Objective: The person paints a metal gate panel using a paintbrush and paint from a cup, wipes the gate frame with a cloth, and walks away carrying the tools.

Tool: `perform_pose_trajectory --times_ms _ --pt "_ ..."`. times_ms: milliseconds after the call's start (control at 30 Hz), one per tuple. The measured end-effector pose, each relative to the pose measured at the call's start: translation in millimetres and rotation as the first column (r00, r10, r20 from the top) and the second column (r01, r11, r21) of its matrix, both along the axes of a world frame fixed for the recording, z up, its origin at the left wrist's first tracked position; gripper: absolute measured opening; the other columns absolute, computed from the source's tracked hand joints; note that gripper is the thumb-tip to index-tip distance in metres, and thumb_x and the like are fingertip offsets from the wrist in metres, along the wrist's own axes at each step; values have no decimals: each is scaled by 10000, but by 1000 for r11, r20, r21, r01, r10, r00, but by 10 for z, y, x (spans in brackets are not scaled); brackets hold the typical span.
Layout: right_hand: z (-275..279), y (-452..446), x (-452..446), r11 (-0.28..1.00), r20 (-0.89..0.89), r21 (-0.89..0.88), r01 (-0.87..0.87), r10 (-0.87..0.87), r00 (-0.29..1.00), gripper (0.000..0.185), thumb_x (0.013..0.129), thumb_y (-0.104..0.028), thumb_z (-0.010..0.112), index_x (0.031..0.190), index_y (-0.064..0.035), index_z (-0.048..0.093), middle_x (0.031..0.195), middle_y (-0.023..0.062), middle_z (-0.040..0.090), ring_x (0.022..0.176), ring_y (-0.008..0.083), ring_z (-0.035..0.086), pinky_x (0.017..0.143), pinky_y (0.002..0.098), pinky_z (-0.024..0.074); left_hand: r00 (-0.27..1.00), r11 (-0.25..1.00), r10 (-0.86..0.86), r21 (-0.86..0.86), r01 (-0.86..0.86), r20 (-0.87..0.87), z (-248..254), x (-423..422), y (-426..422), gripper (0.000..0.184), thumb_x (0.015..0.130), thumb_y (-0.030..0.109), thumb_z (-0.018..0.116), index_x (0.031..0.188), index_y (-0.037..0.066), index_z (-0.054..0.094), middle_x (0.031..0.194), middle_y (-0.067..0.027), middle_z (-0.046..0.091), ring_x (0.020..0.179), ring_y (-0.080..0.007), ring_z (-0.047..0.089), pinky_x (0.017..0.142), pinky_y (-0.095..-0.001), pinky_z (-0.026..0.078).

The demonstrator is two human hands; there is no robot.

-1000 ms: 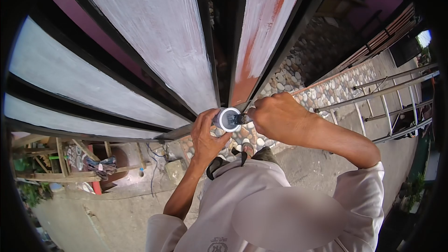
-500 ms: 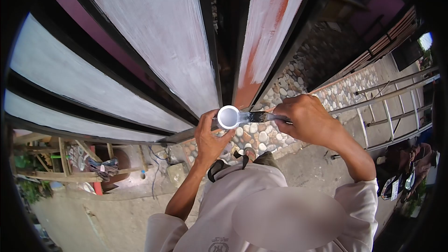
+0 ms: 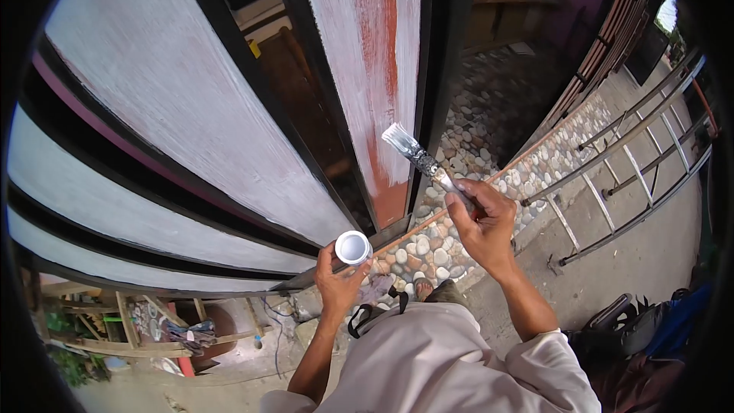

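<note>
My left hand (image 3: 337, 279) is wrapped round a small white cup of pale paint (image 3: 352, 248), held upright at waist height. In my right hand (image 3: 485, 228) is a paintbrush (image 3: 423, 157), gripped by its handle, with white paint on its bristles. The bristles point up and left, in front of a narrow upright panel (image 3: 359, 46). White strokes cover most of that panel, while a reddish-orange streak and its lower end show through. To the left stands a wider panel (image 3: 176, 84) coated in white, edged by dark frames.
A metal ladder (image 3: 600, 206) lies at the right over the concrete ground. Rounded pebbles (image 3: 428, 252) pave the strip below the panels. Wooden pieces and a red-brown pot (image 3: 218, 329) stand at lower left. Dark bags (image 3: 627, 329) sit at lower right.
The paintbrush has left the cup's rim and swung up toward the narrow panel, its bristles now showing white paint. My left hand and the cup sit lower and slightly left in view.
</note>
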State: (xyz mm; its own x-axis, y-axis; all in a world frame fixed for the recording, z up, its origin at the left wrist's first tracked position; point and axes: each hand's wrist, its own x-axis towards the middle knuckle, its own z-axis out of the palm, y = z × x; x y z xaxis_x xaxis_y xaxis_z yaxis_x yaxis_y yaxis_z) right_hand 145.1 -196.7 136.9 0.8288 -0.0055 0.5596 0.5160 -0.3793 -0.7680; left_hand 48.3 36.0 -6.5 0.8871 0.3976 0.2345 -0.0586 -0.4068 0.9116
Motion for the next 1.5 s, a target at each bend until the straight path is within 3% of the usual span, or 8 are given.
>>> perform_pose_trajectory --times_ms 167,367,667,833,1000,1233,1433,1500 --pt "-18 228 141 995 148 46 89 -95 984 219 837 -70 749 1034 17 713 808 124 688 532 156 592 467 275 451 999 996 -33 -78 32 -8 12 -79 24 589 695 0 865 1204 -13 567 1100 -111 666 1003 -183 654 892 -328 525" --pt "-458 155 23 998 29 -16 58 -57 998 199 840 -56 728 1025 17 713 832 154 693 547 212 639 469 307 485 1000 994 -17 -112 16 -10 -5 -161 28 598 690 39 886 1198 -19 573 1099 -125 672 1002 -190 665 886 -333 536" --pt "462 210 269 988 393 88 123 -148 907 248 808 -19 752 1049 2 701 743 92 641 480 116 510 425 253 397 998 984 -66 -164 62 -21 74 -187 4 569 704 -40 847 1194 -9 561 1125 -107 653 1047 -187 635 943 -337 496" --pt "414 236 319 995 232 -24 94 -86 969 220 832 -54 711 1044 2 698 765 141 657 565 262 608 522 338 483 998 992 -57 -111 59 20 20 -188 23 563 694 13 876 1174 -14 583 1085 -118 673 988 -191 660 884 -342 533" --pt "321 42 73 982 40 -183 48 -42 998 180 824 -52 717 987 26 715 828 188 695 672 297 690 583 335 537 998 991 -61 -118 61 6 -15 -218 36 579 681 33 889 1172 -10 584 1089 -121 672 985 -190 662 883 -339 534" --pt "1142 266 274 993 437 17 115 -111 893 167 825 -32 712 982 24 697 831 194 686 652 327 684 575 369 538 997 991 -73 -109 72 -7 27 -219 22 586 681 32 889 1177 -9 580 1101 -121 665 986 -187 659 878 -338 535" --pt "695 249 121 964 224 -254 84 -26 974 181 807 -50 726 966 32 699 809 201 674 593 331 648 545 388 501 997 991 -80 -108 80 -1 -31 -244 17 577 692 -12 866 1187 -9 570 1096 -111 678 1018 -186 658 925 -339 512" --pt "701 153 1 921 18 -390 -10 18 1000 166 814 -87 711 936 26 696 785 213 659 651 401 652 598 448 511 997 992 -76 -104 76 8 -110 -267 32 587 675 21 888 1173 -11 577 1081 -117 678 985 -189 664 888 -338 527"
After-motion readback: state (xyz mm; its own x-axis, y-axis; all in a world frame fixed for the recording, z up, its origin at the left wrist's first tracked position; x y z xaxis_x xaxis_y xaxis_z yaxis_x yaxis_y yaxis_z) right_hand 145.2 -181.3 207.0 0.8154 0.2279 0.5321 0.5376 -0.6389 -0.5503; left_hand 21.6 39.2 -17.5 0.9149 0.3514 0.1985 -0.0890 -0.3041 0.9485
